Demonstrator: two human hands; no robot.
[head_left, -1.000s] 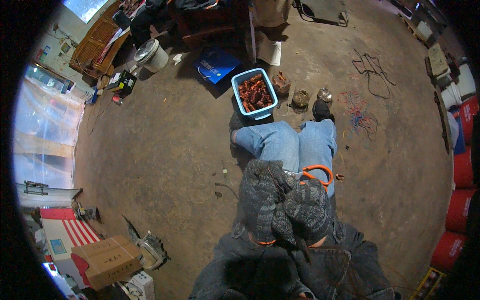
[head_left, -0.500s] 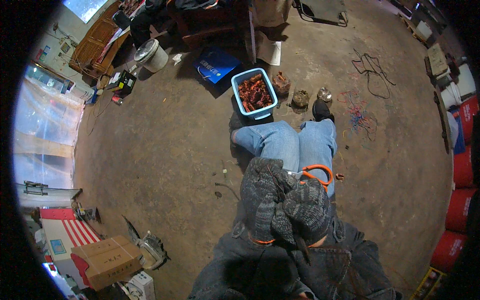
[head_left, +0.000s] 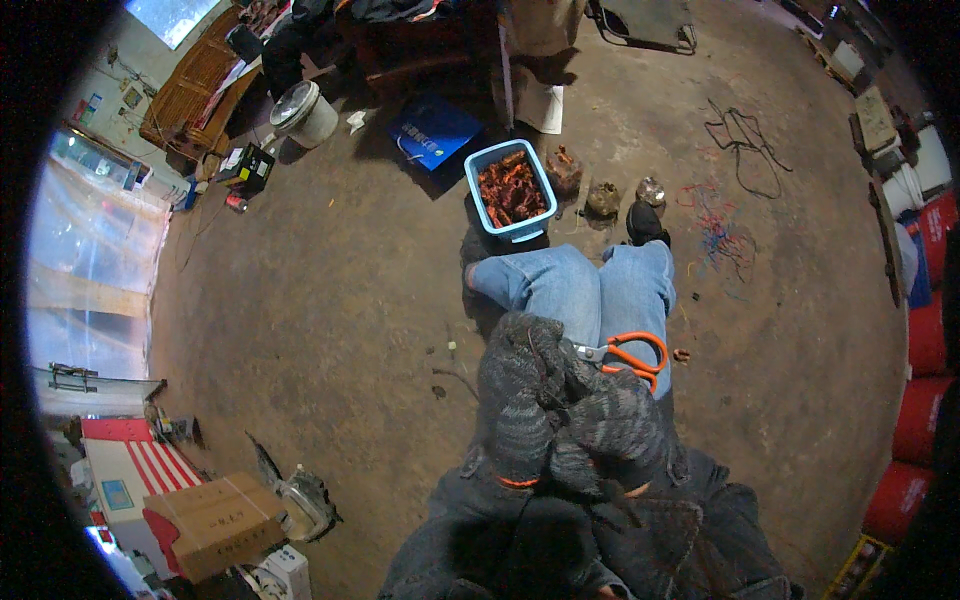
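Both of my hands are in dark grey knitted gloves and meet over my lap. My left hand [head_left: 518, 405] is closed, its fingers bent toward the other hand. My right hand [head_left: 618, 425] is also closed and presses against the left. Whatever they grip is hidden between the gloves; only a thin dark strand shows near the left fingers. Orange-handled scissors [head_left: 640, 358] rest on my right thigh, just beyond the right hand, with the blade ends covered by the gloves.
Beyond my knees stands a light-blue tub [head_left: 549, 210] of reddish-brown scrap pieces. Beside it are several clear bags [head_left: 603, 199] and tangled coloured wires [head_left: 722, 235]. A blue paper bag [head_left: 435, 130] and white bucket [head_left: 318, 122] stand farther off; a cardboard box [head_left: 225, 525] sits at lower left.
The right hand has shifted slightly down, baring more of the scissors' handles and pivot. The dark strip that stuck out below the right hand no longer shows clearly.
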